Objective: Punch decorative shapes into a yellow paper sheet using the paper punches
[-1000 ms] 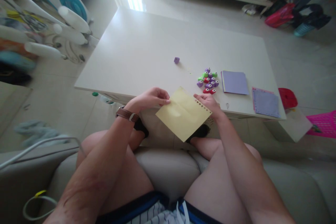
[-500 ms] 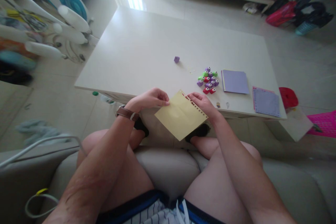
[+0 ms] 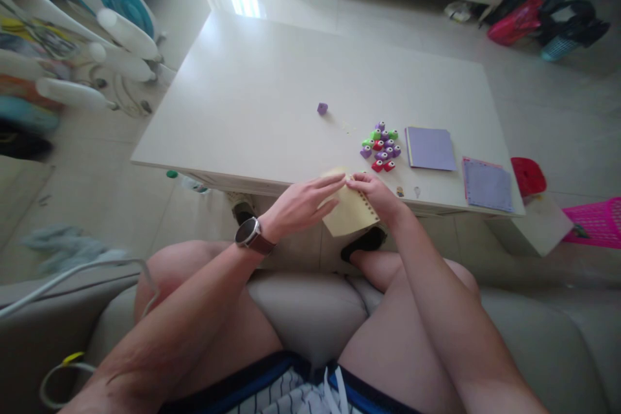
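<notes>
A pale yellow sheet of paper [image 3: 347, 217] with a row of punched holes along one edge is held over the near edge of the table. My right hand [image 3: 376, 195] pinches the sheet at its punched edge. My left hand [image 3: 308, 204], with a watch on the wrist, lies across the sheet with its fingers stretched out, covering its left part. Its fingertips are close to the right fingertips. Beyond the hands is a cluster of small purple, green and red pieces [image 3: 383, 147] with white eye-like dots. A lone purple piece [image 3: 323, 108] sits farther left.
A stack of purple sheets [image 3: 431, 149] lies right of the cluster, and hole-edged sheets [image 3: 488, 186] lie near the right corner of the white table [image 3: 252, 97]. Tiny yellow bits [image 3: 348, 128] are scattered by the purple piece. A pink basket [image 3: 594, 223] stands at right.
My left hand has moved right, from the sheet's left corner to across it, and its fingers have straightened. The sheet has shifted slightly and is now partly covered. The right hand still pinches it.
</notes>
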Demonstrator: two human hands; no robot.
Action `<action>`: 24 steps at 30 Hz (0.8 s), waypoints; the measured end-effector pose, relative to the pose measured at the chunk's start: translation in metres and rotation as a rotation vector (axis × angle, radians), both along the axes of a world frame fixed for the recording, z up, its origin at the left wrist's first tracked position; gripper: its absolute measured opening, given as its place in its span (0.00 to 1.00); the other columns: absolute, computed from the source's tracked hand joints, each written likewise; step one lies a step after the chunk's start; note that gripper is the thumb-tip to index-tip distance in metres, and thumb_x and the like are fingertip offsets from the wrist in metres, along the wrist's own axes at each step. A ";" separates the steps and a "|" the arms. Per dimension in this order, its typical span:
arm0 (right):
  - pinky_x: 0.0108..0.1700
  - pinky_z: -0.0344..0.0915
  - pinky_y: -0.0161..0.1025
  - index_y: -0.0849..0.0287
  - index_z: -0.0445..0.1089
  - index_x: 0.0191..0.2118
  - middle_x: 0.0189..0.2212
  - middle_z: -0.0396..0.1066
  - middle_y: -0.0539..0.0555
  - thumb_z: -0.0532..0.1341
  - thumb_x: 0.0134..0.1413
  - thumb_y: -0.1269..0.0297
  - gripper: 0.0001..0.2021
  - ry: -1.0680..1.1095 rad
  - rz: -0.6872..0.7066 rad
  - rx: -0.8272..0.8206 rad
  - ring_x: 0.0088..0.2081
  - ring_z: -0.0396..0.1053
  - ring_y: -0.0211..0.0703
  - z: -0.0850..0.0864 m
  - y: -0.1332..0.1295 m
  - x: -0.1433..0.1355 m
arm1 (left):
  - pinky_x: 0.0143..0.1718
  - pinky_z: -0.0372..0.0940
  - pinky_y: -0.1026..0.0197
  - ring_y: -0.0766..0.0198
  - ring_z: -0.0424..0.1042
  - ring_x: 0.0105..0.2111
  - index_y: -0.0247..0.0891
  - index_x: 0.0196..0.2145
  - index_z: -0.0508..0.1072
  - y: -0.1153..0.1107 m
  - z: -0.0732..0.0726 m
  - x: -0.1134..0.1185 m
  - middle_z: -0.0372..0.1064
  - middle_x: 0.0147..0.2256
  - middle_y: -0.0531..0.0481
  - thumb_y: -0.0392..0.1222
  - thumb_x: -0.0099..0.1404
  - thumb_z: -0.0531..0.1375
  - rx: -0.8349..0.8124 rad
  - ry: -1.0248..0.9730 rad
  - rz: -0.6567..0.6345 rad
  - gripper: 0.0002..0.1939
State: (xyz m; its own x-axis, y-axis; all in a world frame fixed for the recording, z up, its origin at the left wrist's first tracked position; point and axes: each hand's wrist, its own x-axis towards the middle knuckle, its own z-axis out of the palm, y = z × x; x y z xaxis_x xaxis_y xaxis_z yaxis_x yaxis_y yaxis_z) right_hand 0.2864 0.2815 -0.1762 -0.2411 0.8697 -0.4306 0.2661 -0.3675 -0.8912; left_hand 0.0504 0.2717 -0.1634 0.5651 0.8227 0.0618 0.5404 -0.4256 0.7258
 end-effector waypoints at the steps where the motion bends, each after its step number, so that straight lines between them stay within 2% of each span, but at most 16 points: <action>1: 0.33 0.70 0.40 0.57 0.72 0.36 0.29 0.77 0.54 0.67 0.48 0.48 0.17 0.009 -0.035 -0.030 0.30 0.74 0.46 0.002 0.001 0.003 | 0.49 0.69 0.54 0.50 0.79 0.45 0.41 0.35 0.82 -0.002 -0.001 0.000 0.80 0.37 0.40 0.54 0.73 0.56 -0.020 0.106 0.027 0.20; 2: 0.32 0.69 0.40 0.58 0.72 0.36 0.28 0.77 0.54 0.68 0.46 0.50 0.17 0.018 -0.072 -0.062 0.29 0.74 0.46 0.005 0.002 0.007 | 0.45 0.69 0.53 0.49 0.80 0.40 0.40 0.28 0.81 -0.001 -0.001 -0.002 0.78 0.30 0.38 0.55 0.74 0.55 -0.031 0.210 0.081 0.24; 4: 0.30 0.66 0.38 0.58 0.72 0.34 0.25 0.75 0.52 0.69 0.45 0.52 0.16 0.009 -0.106 -0.089 0.27 0.72 0.44 0.008 0.002 0.012 | 0.42 0.68 0.53 0.50 0.79 0.35 0.39 0.25 0.79 0.004 -0.002 -0.008 0.76 0.26 0.39 0.54 0.75 0.52 -0.009 0.289 0.156 0.28; 6: 0.29 0.64 0.37 0.57 0.72 0.33 0.24 0.74 0.51 0.70 0.44 0.52 0.15 0.010 -0.093 -0.090 0.26 0.70 0.43 0.010 0.002 0.014 | 0.44 0.68 0.54 0.53 0.79 0.38 0.39 0.36 0.82 0.009 0.000 -0.011 0.80 0.36 0.40 0.50 0.76 0.50 0.081 0.179 0.201 0.23; 8: 0.29 0.64 0.36 0.57 0.72 0.32 0.25 0.74 0.50 0.71 0.43 0.53 0.15 0.053 -0.075 -0.098 0.27 0.70 0.42 0.010 0.001 0.012 | 0.52 0.68 0.55 0.55 0.77 0.48 0.41 0.51 0.80 0.010 0.001 -0.008 0.79 0.49 0.42 0.49 0.76 0.51 0.165 0.071 0.094 0.20; 9: 0.29 0.64 0.36 0.57 0.72 0.32 0.25 0.74 0.49 0.71 0.42 0.54 0.15 0.079 -0.073 -0.103 0.27 0.70 0.42 0.009 0.001 0.010 | 0.55 0.67 0.54 0.54 0.76 0.52 0.41 0.54 0.79 0.009 0.000 -0.005 0.79 0.51 0.42 0.51 0.76 0.51 0.176 0.083 0.013 0.21; 10: 0.29 0.63 0.36 0.57 0.72 0.31 0.25 0.74 0.48 0.72 0.42 0.54 0.14 0.099 -0.077 -0.107 0.27 0.69 0.41 0.009 0.000 0.009 | 0.56 0.66 0.53 0.53 0.75 0.54 0.41 0.53 0.79 0.008 -0.002 -0.002 0.79 0.51 0.41 0.53 0.76 0.52 0.157 0.144 -0.037 0.21; 11: 0.28 0.62 0.35 0.57 0.72 0.31 0.25 0.73 0.48 0.72 0.41 0.54 0.14 0.111 -0.089 -0.109 0.26 0.68 0.40 0.009 0.000 0.008 | 0.55 0.67 0.53 0.52 0.76 0.52 0.40 0.48 0.81 0.007 -0.004 0.000 0.80 0.46 0.40 0.54 0.76 0.52 0.111 0.236 -0.022 0.22; 13: 0.26 0.60 0.35 0.56 0.72 0.29 0.24 0.71 0.47 0.73 0.40 0.54 0.14 0.120 -0.111 -0.113 0.25 0.66 0.39 0.008 0.000 0.008 | 0.48 0.69 0.52 0.48 0.79 0.44 0.35 0.33 0.81 0.010 -0.010 -0.001 0.79 0.35 0.35 0.54 0.76 0.51 -0.001 0.426 0.117 0.26; 14: 0.26 0.59 0.35 0.56 0.72 0.28 0.23 0.71 0.47 0.73 0.41 0.54 0.15 0.123 -0.112 -0.116 0.24 0.66 0.39 0.007 0.000 0.009 | 0.46 0.69 0.51 0.48 0.79 0.40 0.35 0.30 0.80 0.013 -0.012 -0.005 0.78 0.32 0.35 0.53 0.76 0.51 -0.034 0.454 0.183 0.27; 15: 0.25 0.58 0.35 0.56 0.72 0.28 0.23 0.70 0.47 0.74 0.41 0.53 0.15 0.128 -0.102 -0.116 0.24 0.65 0.38 0.007 0.000 0.010 | 0.44 0.69 0.51 0.49 0.79 0.38 0.36 0.29 0.79 0.017 -0.014 -0.009 0.78 0.31 0.37 0.51 0.75 0.50 -0.049 0.417 0.241 0.25; 17: 0.27 0.60 0.35 0.57 0.74 0.28 0.25 0.72 0.48 0.75 0.42 0.52 0.16 0.135 -0.059 -0.078 0.26 0.67 0.39 0.006 0.000 0.011 | 0.42 0.69 0.53 0.54 0.78 0.34 0.38 0.34 0.78 0.027 -0.015 -0.019 0.78 0.32 0.42 0.42 0.73 0.51 -0.114 0.205 0.313 0.18; 18: 0.29 0.61 0.35 0.57 0.76 0.28 0.26 0.73 0.49 0.76 0.41 0.52 0.16 0.139 -0.035 -0.027 0.27 0.67 0.39 0.005 0.000 0.012 | 0.41 0.69 0.54 0.56 0.78 0.35 0.38 0.37 0.78 0.032 -0.014 -0.023 0.78 0.35 0.44 0.38 0.69 0.52 -0.136 0.081 0.340 0.14; 20: 0.33 0.64 0.36 0.58 0.78 0.27 0.28 0.74 0.50 0.77 0.40 0.54 0.14 0.165 0.013 0.109 0.30 0.68 0.39 0.003 0.001 0.013 | 0.43 0.70 0.56 0.58 0.78 0.39 0.39 0.40 0.78 0.041 -0.012 -0.029 0.79 0.40 0.46 0.32 0.60 0.54 -0.182 -0.100 0.393 0.15; 22: 0.36 0.66 0.37 0.57 0.81 0.27 0.30 0.74 0.51 0.78 0.40 0.57 0.11 0.211 0.081 0.230 0.32 0.68 0.39 0.002 0.002 0.016 | 0.43 0.71 0.57 0.57 0.77 0.42 0.38 0.39 0.77 0.045 -0.010 -0.032 0.78 0.42 0.46 0.32 0.54 0.57 -0.287 -0.204 0.457 0.15; 24: 0.41 0.68 0.39 0.54 0.82 0.27 0.35 0.75 0.53 0.77 0.44 0.59 0.07 0.236 0.148 0.321 0.37 0.70 0.41 0.002 0.003 0.020 | 0.42 0.71 0.58 0.57 0.78 0.41 0.37 0.37 0.78 0.047 -0.008 -0.034 0.78 0.41 0.46 0.36 0.55 0.59 -0.458 -0.287 0.493 0.12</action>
